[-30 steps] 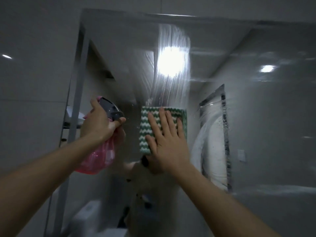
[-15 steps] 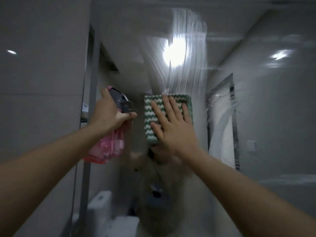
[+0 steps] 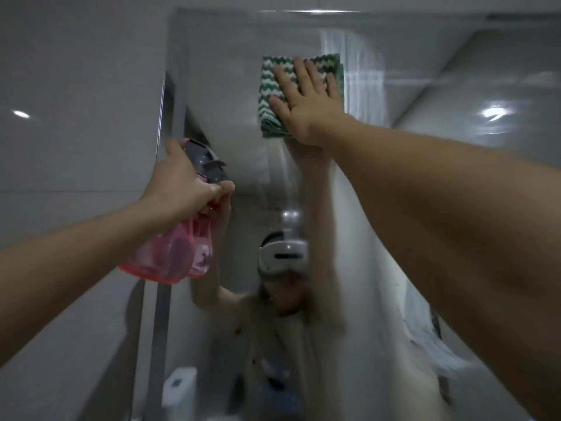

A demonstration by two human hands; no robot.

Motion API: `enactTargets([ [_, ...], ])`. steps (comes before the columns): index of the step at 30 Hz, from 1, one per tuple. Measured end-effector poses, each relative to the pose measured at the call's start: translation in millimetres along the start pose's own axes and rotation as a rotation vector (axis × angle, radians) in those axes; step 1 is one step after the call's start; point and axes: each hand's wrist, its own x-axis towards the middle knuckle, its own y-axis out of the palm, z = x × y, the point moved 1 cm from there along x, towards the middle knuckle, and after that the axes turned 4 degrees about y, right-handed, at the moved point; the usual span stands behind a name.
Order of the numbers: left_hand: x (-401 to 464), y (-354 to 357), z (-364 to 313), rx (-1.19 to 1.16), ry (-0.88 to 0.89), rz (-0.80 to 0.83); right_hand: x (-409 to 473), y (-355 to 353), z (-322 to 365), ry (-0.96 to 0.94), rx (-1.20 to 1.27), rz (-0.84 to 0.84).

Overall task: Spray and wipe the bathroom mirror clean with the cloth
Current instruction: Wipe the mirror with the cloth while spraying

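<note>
- High on the large frameless wall mirror (image 3: 230, 95), close under its top edge, the folded green-and-white zigzag cloth (image 3: 268, 86) lies flat against the glass.
- The right hand (image 3: 306, 101) presses it there with straight, spread fingers and nothing curled round it; a flat palm puts even pressure over the whole pad, which suits wiping a smooth pane.
- Just right of the cloth runs a band of pale vertical streaks (image 3: 364, 86), so that strip looks freshly wiped and still wet.
- The left hand (image 3: 185, 180) grips the translucent pink spray bottle with the grey trigger head (image 3: 173, 253) by its neck, fingers wrapped close and one at the trigger. It hangs lower and to the left, near the mirror's edge, nozzle toward the glass, apparently kept ready for more spray without blocking the wiping arm.
- Lower down the glass looks hazy, so I'd judge the job partly done.
- A white toilet cistern (image 3: 179, 387) shows in the reflection at the bottom.
</note>
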Motion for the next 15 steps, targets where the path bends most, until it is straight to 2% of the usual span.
enactTargets([
  [11,32,-4,-27,-0.071,0.007,0.013,38,-16,-3,0.020,0.011,-0.004],
  [15,35,2,-20,0.048,0.017,-0.018,24,-10,-3,0.029,0.022,-0.014],
])
